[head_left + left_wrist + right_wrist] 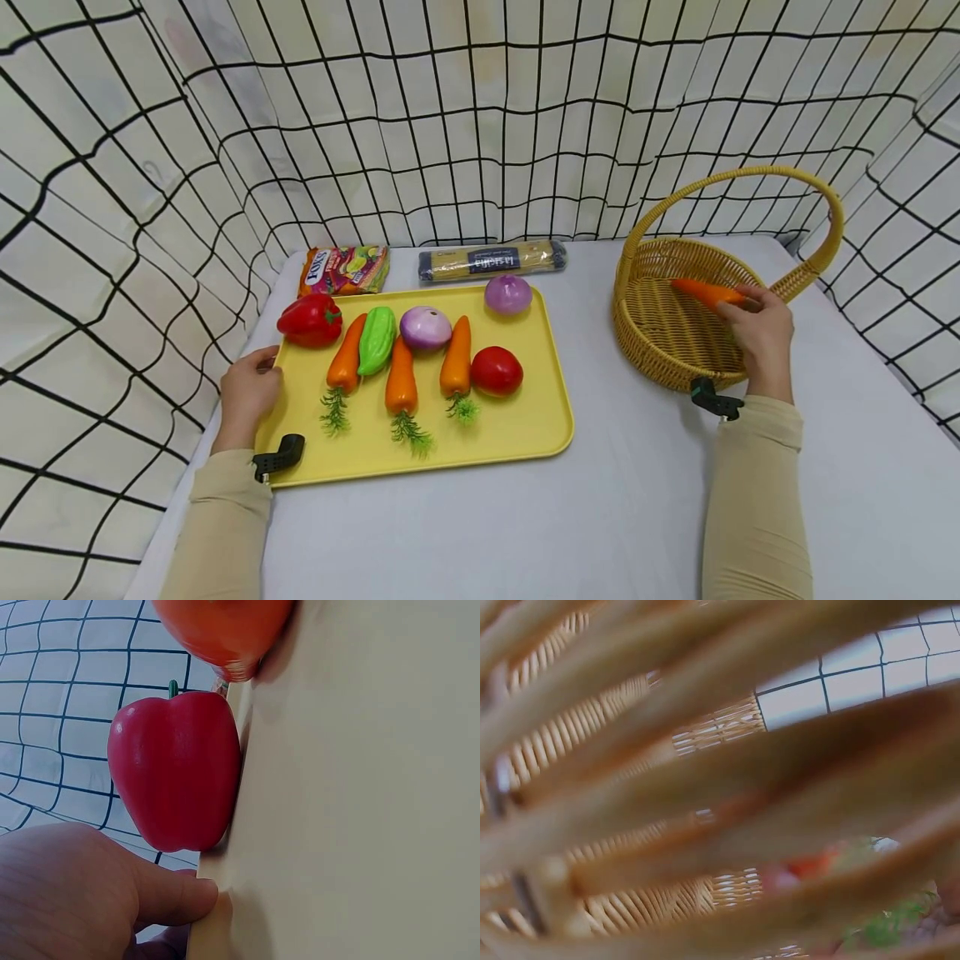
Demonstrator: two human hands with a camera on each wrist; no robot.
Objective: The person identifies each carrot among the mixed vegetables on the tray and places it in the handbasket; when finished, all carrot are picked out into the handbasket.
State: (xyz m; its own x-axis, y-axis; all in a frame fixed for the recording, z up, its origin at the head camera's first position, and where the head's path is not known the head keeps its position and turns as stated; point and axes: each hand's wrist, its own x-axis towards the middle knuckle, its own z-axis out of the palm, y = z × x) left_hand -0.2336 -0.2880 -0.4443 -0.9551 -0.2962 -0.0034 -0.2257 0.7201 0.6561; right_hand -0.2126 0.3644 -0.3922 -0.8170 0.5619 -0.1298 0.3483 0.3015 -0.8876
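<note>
My left hand (250, 392) grips the left rim of a yellow tray (502, 433). In the left wrist view the thumb lies over the rim, just below a red bell pepper (176, 769). My right hand (763, 333) reaches over the right side of a wicker basket (637, 346) and pinches an orange carrot (703, 292) inside it, the carrot's tip pointing left. The basket's weave, blurred, covers most of the right wrist view. On the tray lie three carrots (402, 375), a green ridged vegetable (377, 340), two purple onions (426, 327) and a tomato (497, 371).
Behind the tray lie a colourful candy bag (347, 269) and a pack of spaghetti (492, 260). The basket's tall arched handle (750, 172) rises over it. White cloth covers the table (480, 533), and black netting (480, 108) over pale sheets encloses the back and sides.
</note>
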